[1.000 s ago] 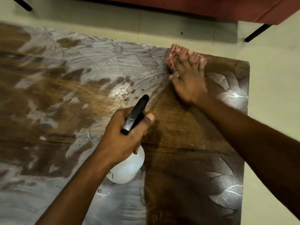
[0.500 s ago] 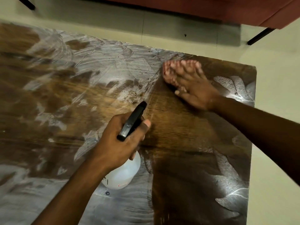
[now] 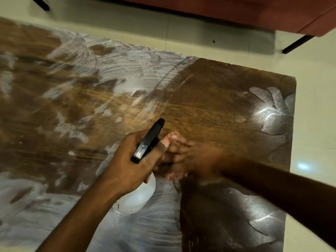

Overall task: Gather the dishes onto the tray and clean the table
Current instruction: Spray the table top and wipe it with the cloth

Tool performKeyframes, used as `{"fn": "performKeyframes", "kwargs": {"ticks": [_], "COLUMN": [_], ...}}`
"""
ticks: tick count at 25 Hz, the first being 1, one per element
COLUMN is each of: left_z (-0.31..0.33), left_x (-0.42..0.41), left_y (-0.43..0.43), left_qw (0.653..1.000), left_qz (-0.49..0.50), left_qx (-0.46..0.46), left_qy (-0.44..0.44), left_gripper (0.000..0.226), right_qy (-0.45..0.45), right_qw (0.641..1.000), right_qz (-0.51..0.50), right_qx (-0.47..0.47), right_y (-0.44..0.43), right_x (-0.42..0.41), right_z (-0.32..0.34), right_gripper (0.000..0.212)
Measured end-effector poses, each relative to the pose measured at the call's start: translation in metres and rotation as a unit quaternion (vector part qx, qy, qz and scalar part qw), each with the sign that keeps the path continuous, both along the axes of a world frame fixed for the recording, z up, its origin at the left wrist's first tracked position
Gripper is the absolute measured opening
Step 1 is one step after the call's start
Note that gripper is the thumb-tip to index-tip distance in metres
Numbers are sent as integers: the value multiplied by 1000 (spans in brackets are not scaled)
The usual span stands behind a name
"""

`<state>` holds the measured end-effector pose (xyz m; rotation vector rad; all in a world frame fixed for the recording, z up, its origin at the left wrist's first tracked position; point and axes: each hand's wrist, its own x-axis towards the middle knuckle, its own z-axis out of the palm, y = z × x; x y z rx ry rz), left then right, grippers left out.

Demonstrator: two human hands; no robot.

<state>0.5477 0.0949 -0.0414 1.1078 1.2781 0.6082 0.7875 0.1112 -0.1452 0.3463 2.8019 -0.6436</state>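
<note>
Head view: left hand (image 3: pixel 127 160) clamped round the neck of the light spray bottle (image 3: pixel 138 197), lower centre; right hand (image 3: pixel 198 157) (blurred, grip cannot be told) probably presses a soft pink cloth (image 3: pixel 173 136) on the wet table (image 3: pixel 218 99).

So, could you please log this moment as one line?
left hand: grips spray bottle | right hand: blurred, on pink cloth | table: white streaks

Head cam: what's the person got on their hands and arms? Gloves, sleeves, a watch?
Nothing visible. The left hand and right hand have no gloves. The left forearm and right forearm show no sleeve, watch or band as far as the frame edge. The right hand is motion-blurred, so I can't rule out a ring there. None shows on the visible part of the left.
</note>
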Motion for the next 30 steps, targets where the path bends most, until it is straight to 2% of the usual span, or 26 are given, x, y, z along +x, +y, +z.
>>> {"fn": "performKeyframes", "kwargs": {"ticks": [1,3,4,6,7,8,9,11,13,14,16,17,18,20,21,23,24,25,26,28,30], "left_z": [-1,-2,-2,-2,-4,-7,-7,-6,-2,-2,0,2,3,8,8,9,9,8,8,8,9], "left_x": [-2,-8,-10,-16,-19,-22,-25,-32,-39,-45,-56,-59,-62,-67,-70,-74,-77,-79,-80,-86,-92], "left_y": [-1,-7,-10,-17,-21,-26,-31,-40,-50,-55,-65,-69,-73,-80,-84,-91,-95,-99,-101,-107,-116], "left_qw": [1000,1000,1000,1000,1000,999,999,998,998,997,993,991,990,987,986,983,982,981,980,981,980], "left_qz": [1,6,8,9,7,1,-4,-16,-43,-59,-90,-104,-114,-141,-150,-167,-177,-183,-185,-185,-188], "left_qx": [0,0,-4,-17,-26,-37,-45,-49,-41,-39,-61,-75,-80,-69,-69,-69,-68,-70,-71,-62,-59], "left_qy": [3,3,4,13,15,9,0,-19,-36,-42,-47,-42,-38,-28,-30,-28,-22,-18,-14,-19,-39], "left_gripper": [31,37,40,43,44,45,46,43,32,25,21,23,21,24,25,28,34,40,44,36,30], "right_qy": [-13,-54,-67,-61,-55,-54,-52,-25,3,7,-24,-48,-67,-73,-60,-39,-32,-31,-26,-21,-31], "right_qw": [999,972,938,848,815,804,818,893,967,990,999,996,996,979,943,825,778,763,785,871,935], "right_qz": [-45,-226,-336,-526,-577,-591,-573,-447,-246,-134,43,69,36,-181,-320,-562,-626,-644,-618,-489,-353], "right_qx": [8,45,48,27,21,21,25,46,59,52,15,16,35,61,65,48,39,38,41,25,34], "right_y": [23,79,107,152,163,164,155,111,36,-3,-52,-56,-49,-28,-17,-3,-5,-15,-34,-107,-199], "right_x": [14,33,37,29,15,-2,-20,-54,-66,-62,-30,-7,15,41,42,9,-21,-50,-79,-120,-119], "right_z": [-1,-7,-8,-4,-5,-5,-7,-14,-17,-15,-7,-3,-2,-2,-2,-3,-4,-7,-11,-16,-15], "right_gripper": [73,69,71,74,74,73,72,69,70,73,83,87,89,78,72,69,71,71,70,75,85]}}
